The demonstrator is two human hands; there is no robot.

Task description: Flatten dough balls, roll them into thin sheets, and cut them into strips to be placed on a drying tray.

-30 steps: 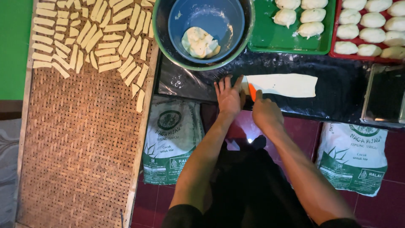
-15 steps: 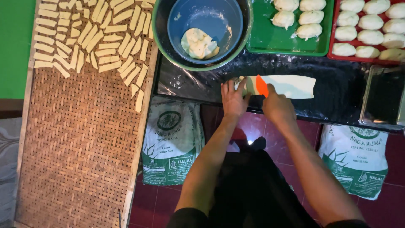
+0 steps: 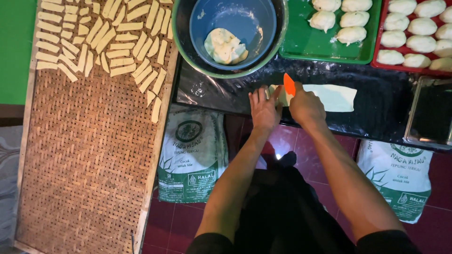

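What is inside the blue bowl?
The blue bowl holds one pale lump of dough and a few smears on its wall. It sits inside a larger green bowl, so the bottom of the green bowl is covered and cannot be seen.

Both bare forearms reach up from 6 o'clock, converging near centre. Left hand (image 3: 264,109) lies flat, palm down, fingers together pointing to 12 o'clock. Right hand (image 3: 305,106), just beside it at 3 o'clock, is closed in a fist, knuckles up.
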